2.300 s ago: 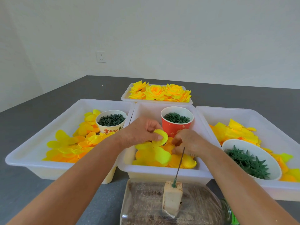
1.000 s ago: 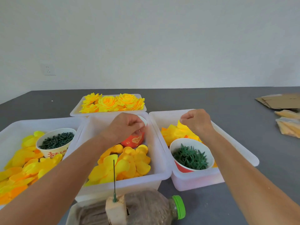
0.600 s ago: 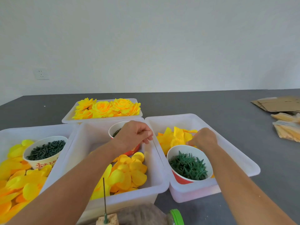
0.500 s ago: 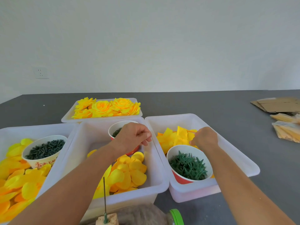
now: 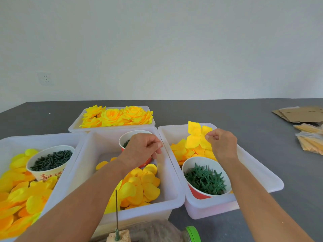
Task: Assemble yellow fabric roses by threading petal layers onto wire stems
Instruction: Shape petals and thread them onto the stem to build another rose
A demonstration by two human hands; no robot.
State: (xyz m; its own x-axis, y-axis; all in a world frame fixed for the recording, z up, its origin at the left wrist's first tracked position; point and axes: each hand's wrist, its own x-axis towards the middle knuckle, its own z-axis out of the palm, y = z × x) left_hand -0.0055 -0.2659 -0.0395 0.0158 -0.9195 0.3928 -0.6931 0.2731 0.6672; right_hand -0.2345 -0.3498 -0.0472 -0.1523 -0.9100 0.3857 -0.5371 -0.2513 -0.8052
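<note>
Above the right bin (image 5: 258,173), the right hand (image 5: 222,145) has lifted a petal layer (image 5: 197,137) in a pinching grip, ready for the wire (image 5: 116,213), while the left hand (image 5: 141,149) stays curled, its contents unclear.

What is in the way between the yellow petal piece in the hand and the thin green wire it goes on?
Mostly the left forearm. It lies across the white middle bin, between the yellow fabric petal layer pinched by the right hand and the upright green wire stem near the bottom edge.

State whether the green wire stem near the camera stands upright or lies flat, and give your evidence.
Upright. The wire stem rises nearly vertically from the small block its base is stuck into, with nothing threaded on it.
</note>
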